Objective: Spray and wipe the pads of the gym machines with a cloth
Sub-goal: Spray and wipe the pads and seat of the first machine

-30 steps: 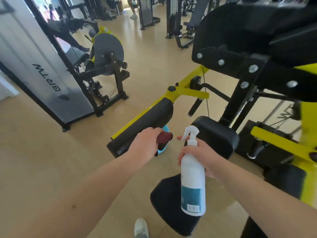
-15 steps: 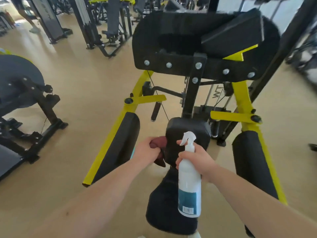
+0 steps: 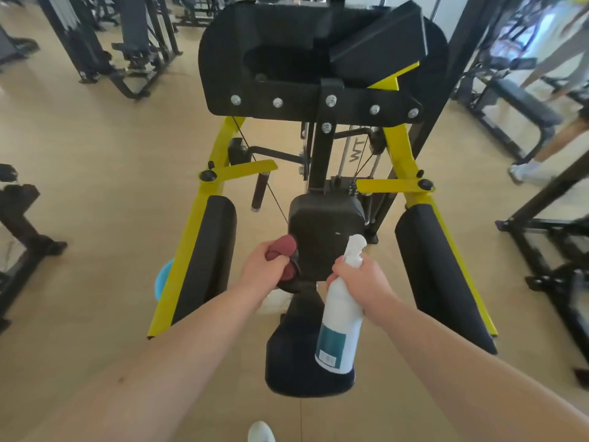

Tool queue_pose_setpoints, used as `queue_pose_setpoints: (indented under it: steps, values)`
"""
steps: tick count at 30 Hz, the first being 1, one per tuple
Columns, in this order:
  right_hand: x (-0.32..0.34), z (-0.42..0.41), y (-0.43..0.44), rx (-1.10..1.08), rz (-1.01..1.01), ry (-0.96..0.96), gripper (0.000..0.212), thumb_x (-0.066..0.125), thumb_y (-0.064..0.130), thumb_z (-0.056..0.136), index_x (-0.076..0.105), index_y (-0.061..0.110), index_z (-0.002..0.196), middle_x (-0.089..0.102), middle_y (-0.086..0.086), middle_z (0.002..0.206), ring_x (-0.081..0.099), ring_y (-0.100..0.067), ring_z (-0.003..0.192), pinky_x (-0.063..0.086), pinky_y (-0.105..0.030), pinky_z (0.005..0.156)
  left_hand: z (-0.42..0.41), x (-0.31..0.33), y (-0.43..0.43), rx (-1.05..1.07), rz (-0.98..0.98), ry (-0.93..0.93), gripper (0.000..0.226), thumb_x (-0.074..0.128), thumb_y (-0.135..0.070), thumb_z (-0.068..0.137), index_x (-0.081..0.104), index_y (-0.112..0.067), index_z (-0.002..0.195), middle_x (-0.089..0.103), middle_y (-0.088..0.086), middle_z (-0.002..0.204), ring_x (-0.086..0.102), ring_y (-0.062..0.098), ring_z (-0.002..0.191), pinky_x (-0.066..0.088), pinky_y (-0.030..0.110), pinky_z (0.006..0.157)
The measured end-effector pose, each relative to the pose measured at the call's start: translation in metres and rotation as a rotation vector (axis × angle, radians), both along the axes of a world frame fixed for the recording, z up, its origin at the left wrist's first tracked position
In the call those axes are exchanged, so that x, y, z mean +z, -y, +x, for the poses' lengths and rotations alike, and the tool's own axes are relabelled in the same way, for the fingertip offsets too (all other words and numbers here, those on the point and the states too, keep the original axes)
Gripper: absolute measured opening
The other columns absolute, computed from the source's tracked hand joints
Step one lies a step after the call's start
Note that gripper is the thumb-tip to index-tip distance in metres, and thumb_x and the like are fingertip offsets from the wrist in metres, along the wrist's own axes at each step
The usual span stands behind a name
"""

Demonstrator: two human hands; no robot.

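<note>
A yellow-framed gym machine stands in front of me with black pads: a square chest pad [image 3: 325, 231] in the middle, a seat pad [image 3: 296, 368] below it, and long arm pads on the left [image 3: 210, 256] and right [image 3: 436, 269]. My left hand [image 3: 263, 271] grips a bunched maroon cloth [image 3: 283, 248] at the chest pad's left edge. My right hand [image 3: 361, 280] holds a white spray bottle [image 3: 341, 323] with a teal label by the neck, nozzle up, in front of the chest pad's lower right corner.
A large black upper pad [image 3: 287, 52] with bolts sits above. Other black machines stand at left [image 3: 19, 218], far left back [image 3: 105, 43] and right [image 3: 548, 237]. A person's legs [image 3: 541, 154] are at the right edge. A blue object [image 3: 164, 277] lies behind the left arm pad.
My view swung right from the left arm pad to face the machine squarely. My left hand with the cloth moved from the left arm pad to the chest pad's edge; the bottle stayed in my right hand.
</note>
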State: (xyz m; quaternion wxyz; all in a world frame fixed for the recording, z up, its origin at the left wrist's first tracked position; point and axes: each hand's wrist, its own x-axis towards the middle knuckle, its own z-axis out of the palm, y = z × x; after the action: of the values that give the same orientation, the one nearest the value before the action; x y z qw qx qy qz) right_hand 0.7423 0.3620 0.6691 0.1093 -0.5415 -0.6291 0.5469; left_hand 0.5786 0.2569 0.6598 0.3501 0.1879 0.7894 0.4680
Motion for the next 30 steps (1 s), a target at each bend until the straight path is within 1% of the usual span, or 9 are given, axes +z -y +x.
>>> queue_pose_setpoints:
  steps: [3,5,7,10,13,15,21,26,30]
  values:
    - [-0.003,0.008,-0.005,-0.016,0.049,0.068,0.029,0.066,0.037,0.096,0.057,0.022,0.118,0.066,0.003,0.087,0.067,-0.021,0.082,0.059,-0.032,0.068,0.008,-0.004,0.000,0.019,-0.033,-0.009,0.033,0.055,-0.024,0.102,0.051,-0.024,0.135,0.058,-0.002,0.109,0.058,0.015,0.094,0.056,0.035,0.091]
    - [-0.006,0.015,-0.008,-0.025,0.031,0.033,0.026,0.068,0.036,0.094,0.056,0.029,0.116,0.067,0.002,0.094,0.068,-0.023,0.086,0.063,-0.040,0.079,0.016,-0.004,0.001,0.002,-0.057,-0.020,0.035,0.054,-0.023,0.103,0.050,-0.024,0.137,0.057,-0.002,0.108,0.057,0.016,0.094,0.053,0.032,0.085]
    - [-0.008,0.019,-0.009,0.010,0.036,0.039,0.028,0.069,0.034,0.092,0.054,0.035,0.115,0.065,0.001,0.099,0.067,-0.023,0.089,0.062,-0.042,0.081,0.023,-0.004,0.004,-0.016,-0.072,-0.051,0.035,0.053,-0.024,0.103,0.050,-0.024,0.137,0.058,-0.002,0.110,0.058,0.018,0.098,0.052,0.032,0.088]
    - [-0.011,0.021,-0.004,0.123,0.123,0.172,0.019,0.069,0.035,0.092,0.055,0.029,0.104,0.060,0.004,0.092,0.062,-0.022,0.083,0.060,-0.035,0.076,0.030,-0.005,0.007,0.011,-0.076,-0.061,0.032,0.052,-0.027,0.103,0.050,-0.026,0.134,0.059,-0.003,0.109,0.060,0.016,0.096,0.054,0.035,0.093]
    - [-0.014,0.017,0.005,0.268,0.134,0.240,0.042,0.067,0.036,0.090,0.053,0.025,0.128,0.060,0.002,0.099,0.060,-0.017,0.085,0.049,-0.026,0.063,0.032,-0.007,0.012,0.049,-0.078,-0.064,0.028,0.053,-0.028,0.102,0.050,-0.028,0.130,0.057,-0.010,0.097,0.057,0.009,0.087,0.053,0.034,0.088]
    - [-0.016,0.014,0.009,0.316,0.086,0.197,0.050,0.065,0.037,0.087,0.051,0.029,0.134,0.064,0.000,0.103,0.064,-0.018,0.090,0.052,-0.029,0.065,0.032,-0.008,0.017,0.064,-0.070,-0.068,0.029,0.054,-0.028,0.100,0.050,-0.030,0.128,0.056,-0.014,0.096,0.057,0.007,0.088,0.054,0.034,0.088]
    - [-0.019,0.013,0.014,0.336,0.112,0.242,0.030,0.063,0.035,0.093,0.055,0.022,0.119,0.062,-0.003,0.101,0.062,-0.020,0.088,0.046,-0.027,0.062,0.028,-0.010,0.025,0.077,-0.065,-0.057,0.023,0.054,-0.030,0.100,0.046,-0.036,0.121,0.059,-0.010,0.102,0.062,0.018,0.104,0.056,0.040,0.097]
    - [-0.020,0.027,0.007,0.278,0.045,0.192,0.029,0.066,0.038,0.091,0.055,0.031,0.117,0.062,-0.002,0.104,0.064,-0.023,0.095,0.059,-0.044,0.089,0.031,-0.019,0.023,0.058,-0.071,-0.056,0.031,0.055,-0.026,0.099,0.048,-0.034,0.129,0.058,-0.012,0.102,0.060,0.015,0.101,0.053,0.033,0.091]
    - [-0.020,0.039,0.001,0.227,0.060,0.240,0.026,0.067,0.041,0.092,0.054,0.027,0.109,0.061,0.000,0.097,0.063,-0.023,0.088,0.060,-0.040,0.084,0.035,-0.020,0.014,-0.008,-0.089,-0.066,0.036,0.054,-0.026,0.101,0.048,-0.030,0.136,0.059,-0.007,0.107,0.060,0.016,0.103,0.045,0.029,0.084]
